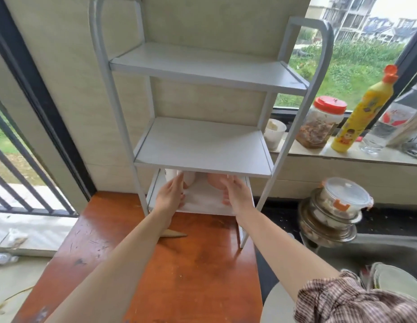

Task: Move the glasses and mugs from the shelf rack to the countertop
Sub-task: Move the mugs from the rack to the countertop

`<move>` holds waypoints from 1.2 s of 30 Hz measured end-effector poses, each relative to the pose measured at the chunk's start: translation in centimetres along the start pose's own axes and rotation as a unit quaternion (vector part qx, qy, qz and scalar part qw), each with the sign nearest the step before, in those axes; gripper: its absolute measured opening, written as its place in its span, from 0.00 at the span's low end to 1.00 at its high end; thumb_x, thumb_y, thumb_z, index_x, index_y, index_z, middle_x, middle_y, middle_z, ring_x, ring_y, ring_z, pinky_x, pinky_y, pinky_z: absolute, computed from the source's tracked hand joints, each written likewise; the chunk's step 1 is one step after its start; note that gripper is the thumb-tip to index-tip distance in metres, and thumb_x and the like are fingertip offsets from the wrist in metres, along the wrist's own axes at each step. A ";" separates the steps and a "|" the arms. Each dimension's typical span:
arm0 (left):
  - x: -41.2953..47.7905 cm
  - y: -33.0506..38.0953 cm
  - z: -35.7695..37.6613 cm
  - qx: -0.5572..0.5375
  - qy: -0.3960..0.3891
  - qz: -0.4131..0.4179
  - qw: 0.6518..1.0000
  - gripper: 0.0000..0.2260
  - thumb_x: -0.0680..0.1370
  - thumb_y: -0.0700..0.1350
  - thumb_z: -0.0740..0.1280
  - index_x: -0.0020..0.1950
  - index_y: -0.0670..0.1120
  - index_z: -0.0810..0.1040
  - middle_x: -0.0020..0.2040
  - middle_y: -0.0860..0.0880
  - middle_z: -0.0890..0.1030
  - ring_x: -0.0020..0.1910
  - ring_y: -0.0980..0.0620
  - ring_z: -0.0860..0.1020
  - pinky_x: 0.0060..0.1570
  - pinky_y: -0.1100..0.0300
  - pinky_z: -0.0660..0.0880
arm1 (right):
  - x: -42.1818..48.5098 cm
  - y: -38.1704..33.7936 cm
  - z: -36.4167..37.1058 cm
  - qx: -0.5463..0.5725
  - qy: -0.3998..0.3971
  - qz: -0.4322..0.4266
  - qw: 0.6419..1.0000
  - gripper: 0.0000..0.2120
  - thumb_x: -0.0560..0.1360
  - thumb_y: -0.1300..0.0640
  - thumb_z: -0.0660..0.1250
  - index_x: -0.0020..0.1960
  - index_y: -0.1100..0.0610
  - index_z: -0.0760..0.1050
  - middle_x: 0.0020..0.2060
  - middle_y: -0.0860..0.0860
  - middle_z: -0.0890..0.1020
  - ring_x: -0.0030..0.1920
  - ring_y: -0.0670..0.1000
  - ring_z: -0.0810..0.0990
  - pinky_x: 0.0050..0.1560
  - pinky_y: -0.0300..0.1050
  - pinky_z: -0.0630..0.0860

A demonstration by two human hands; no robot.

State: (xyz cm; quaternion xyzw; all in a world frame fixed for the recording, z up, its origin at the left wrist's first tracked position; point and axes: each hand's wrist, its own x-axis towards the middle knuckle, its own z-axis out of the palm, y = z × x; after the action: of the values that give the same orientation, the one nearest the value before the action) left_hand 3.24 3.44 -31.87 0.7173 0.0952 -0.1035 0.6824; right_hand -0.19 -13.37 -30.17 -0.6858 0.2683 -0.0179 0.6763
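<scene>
A white three-tier shelf rack (203,145) stands on the orange-brown wooden countertop (191,264). Its two upper shelves are bare. On the lowest shelf, half hidden under the middle board, stand two white mugs (190,177) at the back left and a clear, pink-tinted glass (214,183) to their right. My left hand (170,194) reaches under the board, fingers apart, with the thumb lying against the white mugs. My right hand (237,194) is curled around the glass, its fingertips showing at the glass's base.
On the window ledge to the right stand a white cup (274,131), a red-lidded jar (321,122), a yellow bottle (363,113) and a clear bottle (389,120). Stacked bowls and lidded containers (333,213) sit by the sink. A wooden piece (173,234) lies before the rack.
</scene>
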 end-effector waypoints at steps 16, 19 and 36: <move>-7.8 -2.2 -0.8 -0.023 0.049 0.067 0.996 0.21 0.76 0.62 0.60 0.32 0.47 0.71 0.30 0.50 0.71 0.33 0.51 0.72 0.41 0.58 0.69 | -6.4 1.8 -1.4 -0.006 -0.036 0.009 0.999 0.18 0.77 0.39 0.60 0.44 0.53 0.77 0.41 0.54 0.82 0.47 0.55 0.83 0.60 0.55 0.77; -10.7 -2.8 -0.2 -0.038 0.079 0.073 0.994 0.21 0.76 0.61 0.61 0.31 0.48 0.70 0.30 0.51 0.71 0.34 0.52 0.72 0.40 0.58 0.69 | -8.5 2.6 -2.8 -0.004 -0.051 -0.002 0.999 0.20 0.76 0.39 0.61 0.41 0.55 0.77 0.36 0.52 0.81 0.42 0.52 0.82 0.59 0.54 0.78; -31.0 -7.0 16.4 -0.012 0.020 0.040 0.999 0.18 0.76 0.58 0.62 0.34 0.46 0.75 0.33 0.47 0.76 0.34 0.51 0.74 0.39 0.56 0.73 | -27.2 8.7 -29.2 0.054 0.026 0.001 0.998 0.21 0.78 0.46 0.63 0.36 0.62 0.71 0.35 0.59 0.73 0.34 0.54 0.72 0.30 0.39 0.73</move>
State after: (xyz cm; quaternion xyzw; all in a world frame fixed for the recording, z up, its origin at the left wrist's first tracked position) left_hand -28.75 -12.43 -30.75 0.7140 0.0815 -0.0608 0.6927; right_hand -37.78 -29.03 -26.67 -0.6474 0.2848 -0.0492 0.7052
